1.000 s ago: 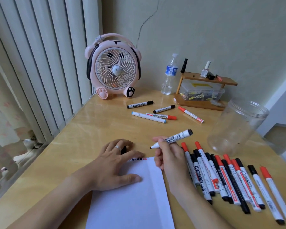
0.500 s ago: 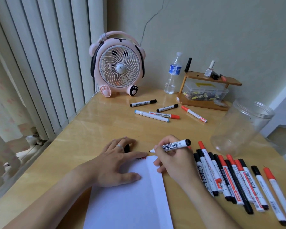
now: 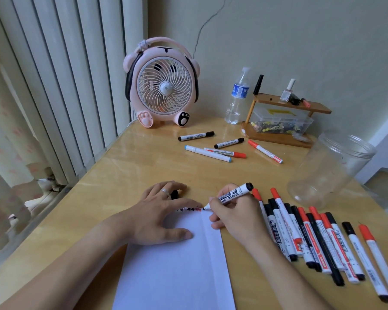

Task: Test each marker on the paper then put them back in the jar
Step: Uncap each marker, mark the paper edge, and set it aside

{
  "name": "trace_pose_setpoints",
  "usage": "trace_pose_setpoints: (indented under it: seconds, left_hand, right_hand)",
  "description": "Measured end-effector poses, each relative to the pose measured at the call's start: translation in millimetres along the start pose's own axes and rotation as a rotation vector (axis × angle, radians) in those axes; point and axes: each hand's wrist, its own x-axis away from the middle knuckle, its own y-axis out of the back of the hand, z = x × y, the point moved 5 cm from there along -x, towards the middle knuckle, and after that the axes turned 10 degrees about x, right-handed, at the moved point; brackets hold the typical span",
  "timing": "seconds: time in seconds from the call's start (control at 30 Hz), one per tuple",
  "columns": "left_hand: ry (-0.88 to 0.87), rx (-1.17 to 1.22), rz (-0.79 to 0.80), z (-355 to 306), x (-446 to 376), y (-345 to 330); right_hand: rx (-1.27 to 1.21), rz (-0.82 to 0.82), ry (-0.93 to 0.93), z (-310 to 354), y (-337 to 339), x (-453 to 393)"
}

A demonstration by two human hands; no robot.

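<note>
The right hand [image 3: 231,218] grips a black board marker [image 3: 232,195], tip down on the far edge of the paper [image 3: 177,265], right beside a row of small red and black test marks [image 3: 189,209]. The left hand [image 3: 159,213] lies flat with fingers spread, pinning the sheet; a black cap [image 3: 174,194] peeks out between its fingers.

Risks from here: that tip sits at the very lip of the paper, at twelve o'clock on the sheet, so one stroke too long likely puts ink on the wooden surface [image 3: 121,166]. If the left hand lifts, the sheet could skid. The loose cap could roll off, and an uncapped marker would probably dry out in the jar.

The row of markers [image 3: 311,240] lies at three o'clock of the right hand, touching its wrist side; a careless sweep would scatter them. The clear jar [image 3: 327,171] stands at one o'clock, near the surface's right edge, apparently empty and easy to knock. Five more markers [image 3: 222,148] wait at twelve o'clock.
</note>
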Motion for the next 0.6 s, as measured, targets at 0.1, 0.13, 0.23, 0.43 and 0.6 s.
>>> trace_pose_setpoints:
  seconds: [0.1,0.13,0.23,0.43,0.6]
  left_hand:
    - [-0.001,0.004,-0.003,-0.2,-0.5,0.2]
    - [-0.002,0.004,-0.002,-0.3,-0.4,0.3]
    - [-0.003,0.008,0.0,-0.3,0.1,0.9]
    - [0.007,0.003,0.015,-1.1,0.2,-0.2]
    - [0.024,0.001,0.022,-0.3,-0.2,-0.6]
  right_hand:
    - [0.003,0.0,0.005,-1.6,-2.0,-0.8]
    - [0.008,-0.001,0.01,-2.0,-2.5,-1.2]
    - [0.024,-0.003,0.02,-2.0,-2.8,-1.9]
    - [0.044,-0.016,0.017,-3.0,-1.6,-1.9]
    - [0.049,-0.005,0.05,-1.0,-3.4,-1.8]
